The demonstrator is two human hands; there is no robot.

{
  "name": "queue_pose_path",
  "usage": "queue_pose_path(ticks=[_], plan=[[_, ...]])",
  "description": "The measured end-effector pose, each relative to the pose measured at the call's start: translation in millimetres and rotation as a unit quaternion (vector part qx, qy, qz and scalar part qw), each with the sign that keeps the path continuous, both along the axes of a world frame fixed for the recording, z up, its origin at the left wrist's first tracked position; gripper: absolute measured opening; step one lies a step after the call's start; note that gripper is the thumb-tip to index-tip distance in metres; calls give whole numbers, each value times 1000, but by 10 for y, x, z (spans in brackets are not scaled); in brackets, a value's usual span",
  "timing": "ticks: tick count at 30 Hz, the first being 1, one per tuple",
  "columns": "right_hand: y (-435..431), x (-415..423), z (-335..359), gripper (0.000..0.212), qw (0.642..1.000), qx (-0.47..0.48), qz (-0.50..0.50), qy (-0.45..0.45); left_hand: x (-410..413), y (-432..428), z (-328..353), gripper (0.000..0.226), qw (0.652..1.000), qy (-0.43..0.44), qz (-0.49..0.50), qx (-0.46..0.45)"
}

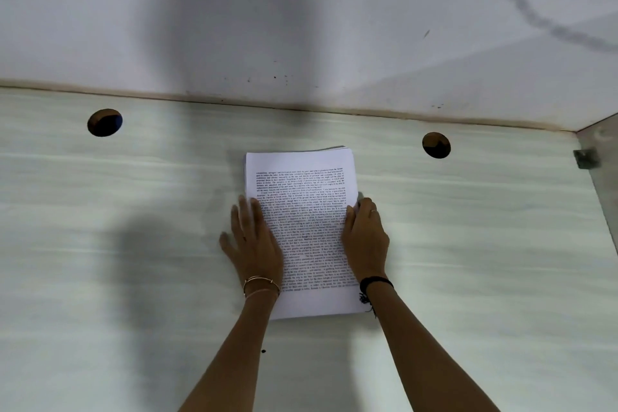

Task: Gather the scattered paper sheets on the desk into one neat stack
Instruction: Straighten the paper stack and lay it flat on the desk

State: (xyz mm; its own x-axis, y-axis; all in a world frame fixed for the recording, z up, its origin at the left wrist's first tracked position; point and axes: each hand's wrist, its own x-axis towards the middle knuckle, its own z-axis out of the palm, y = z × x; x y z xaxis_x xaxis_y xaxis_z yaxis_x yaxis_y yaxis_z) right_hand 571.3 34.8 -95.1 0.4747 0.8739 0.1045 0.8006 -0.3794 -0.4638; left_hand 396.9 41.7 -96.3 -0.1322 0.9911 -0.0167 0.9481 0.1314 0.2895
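The paper stack (301, 184) lies in the middle of the surface (133, 211), its long side running away from you and a page of dense printed text on top. It already reads as one pile. No loose sheets show anywhere else in view, so the gathering looks done and you are at the squaring-up step. The near and side edges look fairly flush, but at the far end a few lower sheets peek out past the top page, stepped slightly to the right. That is the untidy part.

Your left hand (257, 244) lies flat, fingers straight and spread, half on the left margin of the stack and half on the surface, holding nothing. Your right hand (366, 241) rests along the right edge with its fingers bent against it. Whether they hook under the sheets or only press the side cannot be told from here.

The next move probably calls for squeezing both long edges inward together, then tapping or pushing the far end back so the stepped sheets slide into line. Keep the pressure light, or the top page will skate.

Further out, two round cable holes (104, 122) (436, 144) sit in the surface on either side, a pale wall (301, 27) rises behind, and a glass panel (602, 160) closes the right end.
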Motion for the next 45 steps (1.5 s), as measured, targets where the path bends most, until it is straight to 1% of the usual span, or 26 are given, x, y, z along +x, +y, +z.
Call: queue_pose_path(ticks=[1, 3, 6, 8, 9, 10, 11, 12, 13, 14, 15, 17, 21, 26, 29, 32, 35, 36, 37, 38, 40, 41, 42, 45], plan=[[4, 8, -4, 21, 1000, 1, 0, -14, 7, -5, -11, 60, 1000, -1, -15, 0], [1, 22, -32, 20, 1000, 11, 9, -28, 17, -4, -34, 66, 999, -8, -46, -2], [-1, 65, -57, 25, 998, 8, 24, -50, 6, 7, -59, 75, 998, -6, -62, -8], [17, 91, -36, 32, 995, -2, 39, -96, 7, 11, -64, 81, 998, -1, -60, -20], [42, 80, -7, 41, 991, 3, 63, -117, 14, 13, -60, 83, 998, 0, -58, -24], [79, 46, 20, 52, 987, 17, 110, -119, 22, 13, -52, 85, 998, 1, -57, -27], [120, -4, 35, 62, 979, 27, 177, -102, 31, 15, -51, 86, 998, 0, -57, -29], [145, -75, 34, 67, 965, 23, 251, -77, 33, 16, -50, 86, 998, 0, -57, -30], [162, -138, 3, 65, 947, 4, 317, -58, 41, 21, -60, 86, 998, 0, -58, -33], [166, -189, -23, 60, 932, -17, 360, -46, 33, 17, -55, 86, 998, 0, -59, -33], [177, -205, -51, 56, 924, -33, 380, -40, 30, 12, -53, 86, 998, -1, -61, -34], [217, -193, -93, 55, 923, -45, 380, -32, 28, 12, -51, 85, 998, -2, -59, -36], [393, -108, -108, 55, 932, -40, 358, -41, 27, 32, -41, 87, 997, -4, -57, -48], [724, 63, -129, 54, 961, -28, 274, -41, 25, 41, -46, 90, 997, -16, -53, -56], [936, 227, -143, 52, 969, -44, 236, -51, 38, 31, -29, 91, 996, -31, -50, -64], [1128, 342, -184, 56, 975, -58, 209, -57, 35, 32, -38, 91, 996, -39, -50, -65], [1262, 372, -124, 57, 974, -58, 190, -109, 26, 51, -22, 91, 996, -38, -48, -59], [1236, 345, -70, 55, 968, -45, 213, -128, 31, 32, -24, 91, 996, -39, -51, -60], [1179, 285, -24, 54, 954, -26, 268, -135, 35, 33, -24, 91, 996, -34, -53, -59], [1074, 193, -18, 54, 927, -10, 352, -128, 32, 34, -31, 91, 997, -26, -52, -56], [802, 14, -34, 54, 845, -19, 523, -112, 40, 42, -32, 90, 997, -12, -52, -55], [740, -43, -66, 54, 813, -26, 571, -112, 36, 43, -39, 89, 997, -6, -50, -53], [751, -79, -100, 52, 796, -27, 594, -113, 35, 56, -42, 89, 997, -2, -49, -51], [986, -152, -105, 50, 770, -32, 625, -126, 44, 35, -54, 91, 997, -9, -50, -62]])
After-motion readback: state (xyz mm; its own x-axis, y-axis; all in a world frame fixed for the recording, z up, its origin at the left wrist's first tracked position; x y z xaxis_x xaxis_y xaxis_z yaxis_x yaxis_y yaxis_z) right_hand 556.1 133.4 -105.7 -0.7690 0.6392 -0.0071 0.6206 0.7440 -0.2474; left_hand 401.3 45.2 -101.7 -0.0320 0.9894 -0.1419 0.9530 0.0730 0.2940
